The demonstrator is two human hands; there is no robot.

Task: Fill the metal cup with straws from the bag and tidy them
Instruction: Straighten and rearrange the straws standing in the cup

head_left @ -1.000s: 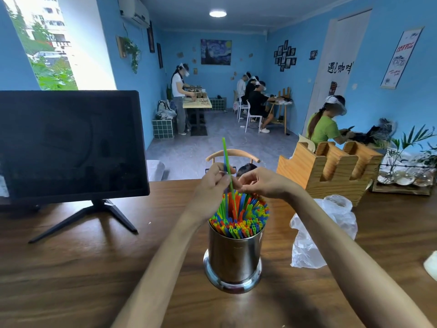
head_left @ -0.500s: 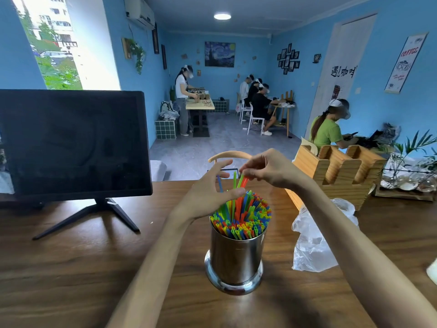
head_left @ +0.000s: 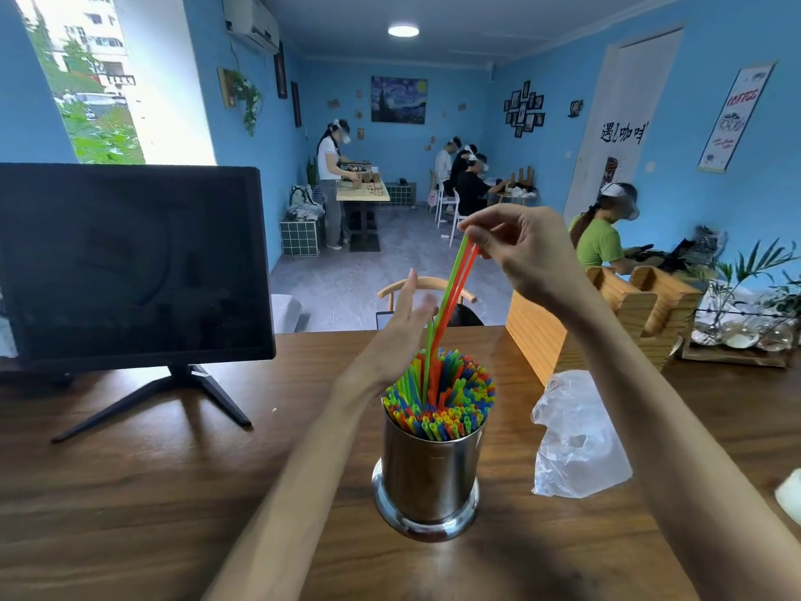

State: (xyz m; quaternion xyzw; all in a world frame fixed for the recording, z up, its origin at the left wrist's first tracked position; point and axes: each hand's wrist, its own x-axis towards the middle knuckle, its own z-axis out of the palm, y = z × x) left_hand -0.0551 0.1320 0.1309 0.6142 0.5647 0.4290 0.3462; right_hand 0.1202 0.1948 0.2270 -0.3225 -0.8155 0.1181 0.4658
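A shiny metal cup (head_left: 429,483) stands on the wooden table (head_left: 151,492), packed with colourful straws (head_left: 450,401). My right hand (head_left: 520,249) is raised above and behind the cup and pinches the top ends of a green straw and two orange-red straws (head_left: 450,297), whose lower ends still sit among the others in the cup. My left hand (head_left: 401,327) hovers just left of these raised straws with straight, spread fingers, holding nothing. The crumpled clear plastic bag (head_left: 572,440) lies on the table right of the cup.
A black monitor (head_left: 130,262) on a stand occupies the table's left. A wooden holder (head_left: 624,314) stands at the back right beside glassware and plants. A chair back (head_left: 427,286) shows beyond the table edge. People work at tables farther back.
My right hand has lifted up and to the right, drawing three straws partly out of the cup. My left hand let go of the straws and opened, moving slightly away.
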